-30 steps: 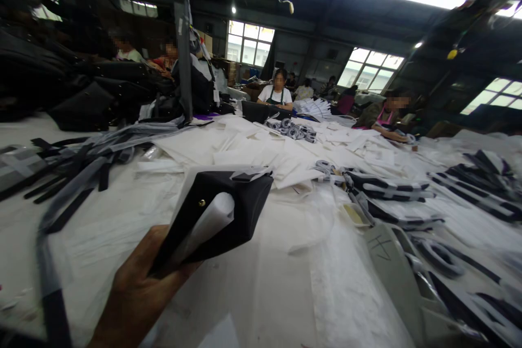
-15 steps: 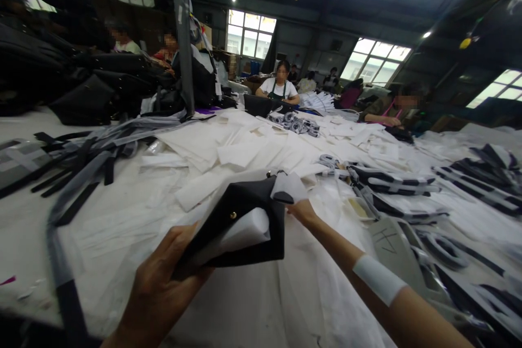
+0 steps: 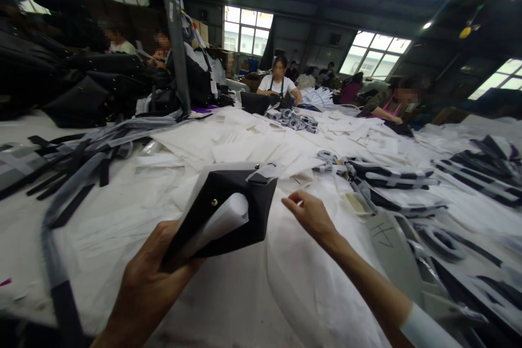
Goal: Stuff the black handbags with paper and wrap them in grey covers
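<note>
The black bag (image 3: 255, 215) is held tilted above the surface (image 3: 228, 304), its lower left side being pinched between the thumb and fingers of the left hand (image 3: 149, 274). The right hand (image 3: 313, 215) is stretched just beside its right edge, apart from it, with fingers half bent and loosely parted. On smooth, leather-like material, a round golden button (image 3: 214, 203) is seen near a white roll (image 3: 228, 215). Behind, flat white sheets (image 3: 236, 152) are scattered; at left, straps (image 3: 69, 212) are piled.

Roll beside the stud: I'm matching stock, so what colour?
The roll is white, best in head view.
</note>
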Demonstrator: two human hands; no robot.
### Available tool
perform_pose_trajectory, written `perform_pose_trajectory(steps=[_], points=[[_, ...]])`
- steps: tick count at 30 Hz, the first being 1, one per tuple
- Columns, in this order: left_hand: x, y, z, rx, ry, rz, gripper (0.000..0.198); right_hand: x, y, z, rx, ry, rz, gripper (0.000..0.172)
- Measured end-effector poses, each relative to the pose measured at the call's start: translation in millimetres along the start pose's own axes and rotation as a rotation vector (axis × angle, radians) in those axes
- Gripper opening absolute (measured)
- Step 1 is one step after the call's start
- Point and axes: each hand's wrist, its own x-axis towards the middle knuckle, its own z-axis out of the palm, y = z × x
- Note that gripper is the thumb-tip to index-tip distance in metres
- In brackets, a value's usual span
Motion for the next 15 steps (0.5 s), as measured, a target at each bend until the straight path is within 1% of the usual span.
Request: perform_pose_trajectory(steps=[2, 3, 4, 5, 6, 8, 11, 13, 15], points=[[0.2, 0.8, 0.9, 0.002, 0.0, 0.0, 0.032, -45.8, -2.5, 1.6, 0.017, -0.22, -0.051, 0.032], [0.4, 1.5, 1.2, 0.003, -0.005, 0.007, 0.032, -67.5, -3.2, 4.7, 0.004, -0.304, -0.058, 0.037], [0.5, 2.4, 1.5, 0.003, -0.012, 0.019, 0.031, -86.5, -3.8, 8.6, -0.034, -0.368, -0.069, 0.045], [0.6, 3.3, 1.7, 0.005, -0.019, 0.033, 0.031, -101.9, -4.7, 12.8, -0.099, -0.406, -0.09, 0.048], [0.5, 4.4, 2.0, 0.008, -0.025, 0.049, 0.03, -113.2, -6.0, 16.6, -0.17, -0.431, -0.108, 0.048], [0.0, 7.0, 3.1, 0.021, -0.036, 0.095, 0.03, -124.0, -9.9, 20.4, -0.334, -0.439, -0.14, 0.042], [-2.7, 12.4, 8.2, 0.046, -0.044, 0.211, 0.031, -124.6, -15.8, 18.7, -0.556, -0.371, -0.193, 0.05], [-6.7, 16.8, 14.6, 0.066, -0.048, 0.301, 0.034, -127.6, -15.3, 20.1, -0.654, -0.294, -0.289, 0.045], [-13.3, 21.3, 24.1, 0.093, -0.046, 0.384, 0.037, -138.2, -9.6, 28.7, -0.64, -0.235, -0.419, 0.034]])
